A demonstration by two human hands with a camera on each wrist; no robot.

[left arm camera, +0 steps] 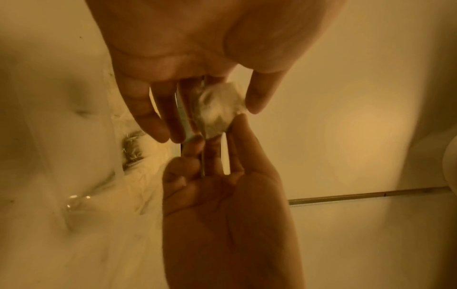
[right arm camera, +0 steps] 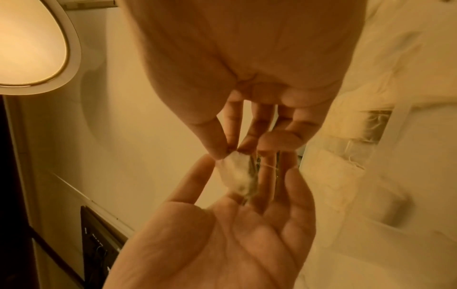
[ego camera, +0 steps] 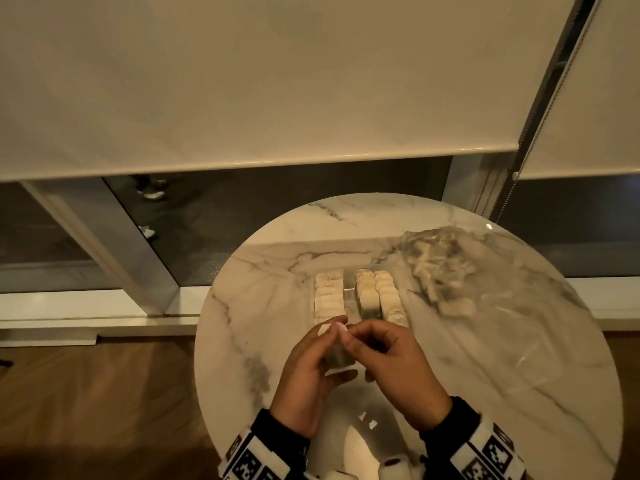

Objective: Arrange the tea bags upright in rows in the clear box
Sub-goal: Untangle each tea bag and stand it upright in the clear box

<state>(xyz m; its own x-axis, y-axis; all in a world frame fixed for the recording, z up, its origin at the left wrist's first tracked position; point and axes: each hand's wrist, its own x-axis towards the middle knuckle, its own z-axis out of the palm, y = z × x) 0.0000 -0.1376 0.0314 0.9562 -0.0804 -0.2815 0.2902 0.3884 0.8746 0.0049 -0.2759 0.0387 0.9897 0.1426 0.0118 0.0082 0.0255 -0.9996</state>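
A tea bag (ego camera: pixel 341 356) (left arm camera: pixel 220 111) (right arm camera: pixel 239 176) is held over the near half of the round marble table (ego camera: pixel 263 271). My left hand (ego camera: pixel 325 344) (left arm camera: pixel 210 109) grips it between thumb and fingers. My right hand (ego camera: pixel 360 337) (right arm camera: pixel 231 153) pinches its top corner between thumb and forefinger. Just beyond the hands stands the clear box (ego camera: pixel 349 296), with tea bags standing upright in three rows (ego camera: pixel 329 296). The hands hide the box's near end.
A crumpled clear plastic bag (ego camera: pixel 440 268) with several loose tea bags lies to the right of the box. The table's edge curves close by on the left, with wooden floor (ego camera: pixel 104 393) below. A window and roller blind (ego camera: pixel 242 81) stand behind.
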